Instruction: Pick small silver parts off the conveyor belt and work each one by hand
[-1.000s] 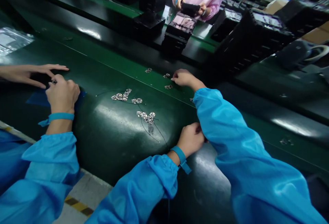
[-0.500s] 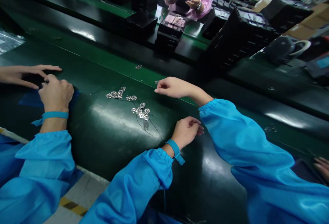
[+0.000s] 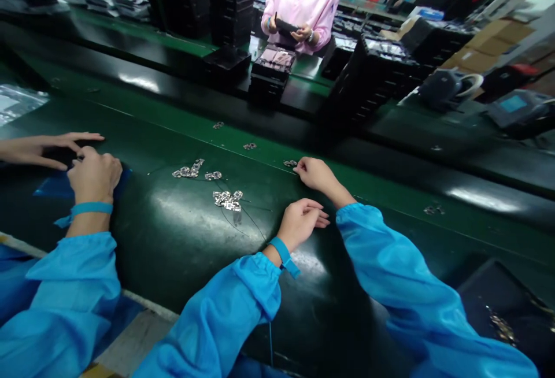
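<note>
My right hand [image 3: 314,173] reaches to the green strip at the belt's far edge, fingers pinched at a small silver metal part [image 3: 289,163]. My left hand [image 3: 299,222], with a blue wrist strap, rests on the dark green belt [image 3: 182,239] just below it. Its fingers are loosely curled together, and anything inside them is hidden. Two small heaps of silver metal parts [image 3: 226,199], [image 3: 188,170] lie on the belt to the left of my hands, with thin dark wires trailing from them.
A co-worker's two hands [image 3: 93,175], [image 3: 43,147] work at the belt's left over a blue sheet. Across the line a person in pink [image 3: 303,2] holds a black tray above stacked black trays [image 3: 271,71]. Loose parts [image 3: 249,146] lie on the green strip.
My right hand went left toward the heaps, then came back to the far strip at another small part. My left hand loosened from a fist. The view tilted up.
</note>
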Motion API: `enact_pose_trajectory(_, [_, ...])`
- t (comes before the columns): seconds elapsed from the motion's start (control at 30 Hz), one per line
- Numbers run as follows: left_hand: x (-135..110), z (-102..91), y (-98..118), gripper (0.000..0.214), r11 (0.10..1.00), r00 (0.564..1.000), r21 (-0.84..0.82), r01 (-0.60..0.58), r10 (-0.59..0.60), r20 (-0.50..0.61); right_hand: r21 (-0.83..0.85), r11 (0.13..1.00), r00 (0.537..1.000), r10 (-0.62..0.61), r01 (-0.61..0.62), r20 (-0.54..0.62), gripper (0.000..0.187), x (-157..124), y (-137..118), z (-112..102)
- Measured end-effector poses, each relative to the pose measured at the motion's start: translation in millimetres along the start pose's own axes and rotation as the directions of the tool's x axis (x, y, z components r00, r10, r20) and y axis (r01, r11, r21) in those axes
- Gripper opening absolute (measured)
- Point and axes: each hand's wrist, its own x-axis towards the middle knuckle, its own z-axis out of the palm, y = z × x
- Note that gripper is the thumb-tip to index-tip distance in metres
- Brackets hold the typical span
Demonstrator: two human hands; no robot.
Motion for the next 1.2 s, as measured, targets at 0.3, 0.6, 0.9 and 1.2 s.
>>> enact_pose_trajectory(0.3, [-7.1,-4.7,23.0,0.053,0.929,0.99,-0.344,0.136,-0.14,0.011,0.379,0.884,0.948,-0.183,0.274,-0.26,0.011,-126.5,29.2,-26.5])
enact_pose_trajectory(0.6, [-17.7,3.4,10.7,0.019,0.987,0.978,0.092,0.131,-0.144,0.151,0.41,0.873,0.949,-0.158,0.263,-0.272,0.011,-216.2,61.3,-1.7])
enact_pose_trajectory(0.9, [-20.7,9.8,-1.4,0.031,0.963,0.983,0.268,0.018,-0.067,0.174,0.432,0.871,0.947,-0.102,0.233,-0.305,0.013,-227.3,68.8,8.7])
enact_pose_trajectory(1.2, [-23.6,15.3,-3.2,0.027,0.941,0.978,0.339,0.011,-0.081,0.194,0.389,0.892,0.933,-0.086,0.229,-0.35,0.012,-226.1,66.3,20.2])
